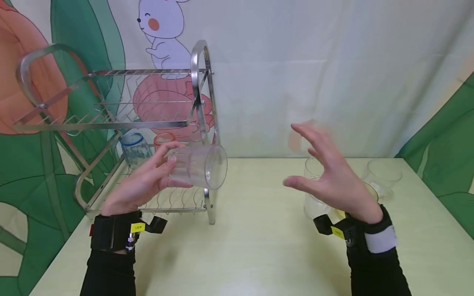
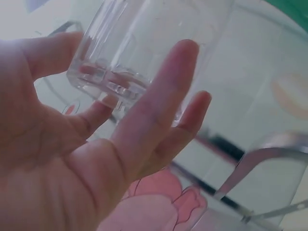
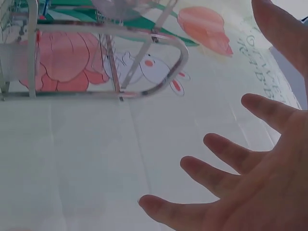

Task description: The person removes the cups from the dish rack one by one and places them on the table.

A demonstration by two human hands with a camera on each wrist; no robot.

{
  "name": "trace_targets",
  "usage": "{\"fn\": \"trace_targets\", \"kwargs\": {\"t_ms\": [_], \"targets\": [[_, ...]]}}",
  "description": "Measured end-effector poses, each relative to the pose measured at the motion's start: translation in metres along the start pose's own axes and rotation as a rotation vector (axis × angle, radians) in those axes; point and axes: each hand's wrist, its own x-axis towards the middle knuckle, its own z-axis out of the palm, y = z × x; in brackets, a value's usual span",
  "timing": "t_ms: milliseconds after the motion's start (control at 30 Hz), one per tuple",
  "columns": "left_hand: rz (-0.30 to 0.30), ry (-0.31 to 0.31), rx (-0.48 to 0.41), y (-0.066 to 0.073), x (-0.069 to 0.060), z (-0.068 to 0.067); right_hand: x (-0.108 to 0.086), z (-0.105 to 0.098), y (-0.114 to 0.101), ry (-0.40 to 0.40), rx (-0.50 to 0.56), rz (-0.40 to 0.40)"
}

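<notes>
My left hand (image 1: 146,181) grips a clear drinking glass (image 1: 198,166) near its base, in front of the metal dish rack (image 1: 148,125). The glass lies on its side in the air, its mouth facing right. In the left wrist view, fingers (image 2: 159,101) wrap around the thick bottom of the glass (image 2: 144,48). On the right, my right hand (image 1: 333,176) hovers over the table with thumb and fingers spread and nothing between them. The right wrist view shows these fingers (image 3: 226,154) apart in front of the curtain.
On the rack's lower tier stand a blue-rimmed glass (image 1: 135,150) and a red-rimmed glass (image 1: 164,139). Behind and beneath my right hand are several clear glasses, one of them at the far right (image 1: 385,174). A printed curtain (image 1: 266,82) hangs behind the table (image 1: 252,246).
</notes>
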Motion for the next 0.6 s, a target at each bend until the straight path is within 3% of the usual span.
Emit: {"fn": "trace_targets", "kwargs": {"t_ms": [200,433,600], "targets": [[0.010,-0.023,-0.049,0.003,0.008,0.021,0.005,0.019,-0.010,-0.035,0.002,-0.085],[-0.004,-0.048,-0.124,0.003,0.015,0.039,0.008,0.037,-0.017,-0.084,-0.006,-0.116],[-0.034,-0.022,-0.100,0.003,0.017,0.050,0.008,0.046,-0.019,-0.097,-0.003,-0.124]]}}
